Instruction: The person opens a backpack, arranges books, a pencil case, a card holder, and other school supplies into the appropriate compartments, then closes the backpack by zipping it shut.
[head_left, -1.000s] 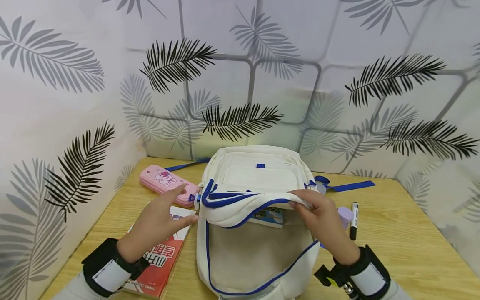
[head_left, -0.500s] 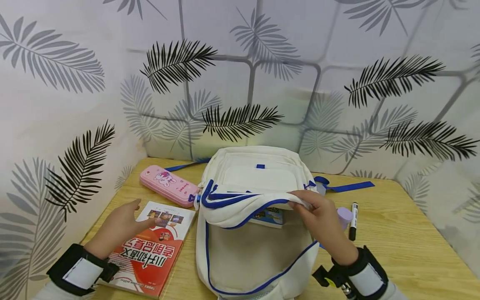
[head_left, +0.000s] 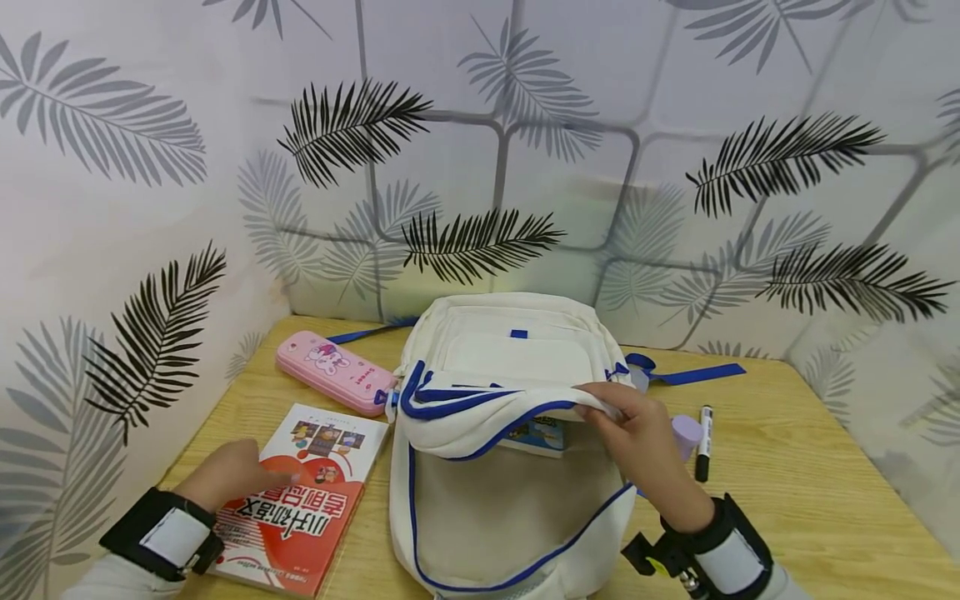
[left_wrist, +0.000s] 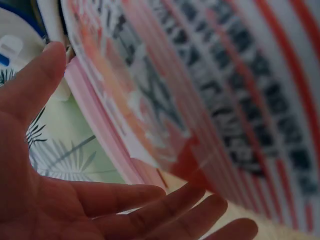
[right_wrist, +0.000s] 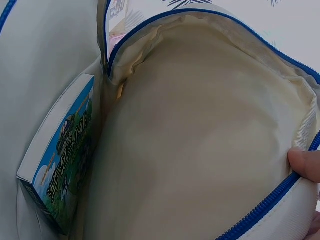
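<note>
A white backpack (head_left: 517,350) with blue zips lies in the middle of the table, its main compartment unzipped. My right hand (head_left: 645,442) pinches the edge of the raised front flap (head_left: 457,433) between thumb and fingers. Inside, against one wall, leans a small book with a blue and green cover (right_wrist: 65,155). To the left lies a red and white book (head_left: 300,508). At its left edge is my left hand (head_left: 228,473), thumb over the cover. The left wrist view has those fingers (left_wrist: 120,197) nearly straight and spread from the thumb, right at the book's edge.
A pink pencil case (head_left: 337,372) with a rabbit picture lies behind the red book. Right of the backpack are a lilac cylinder (head_left: 686,435) and a black-and-white marker (head_left: 704,444). A blue strap (head_left: 697,374) trails across the wooden table (head_left: 795,483) towards the patterned wall.
My left hand has moved left and down, from beside the backpack, across the red book to its left edge. The right hand keeps its pinch on the flap.
</note>
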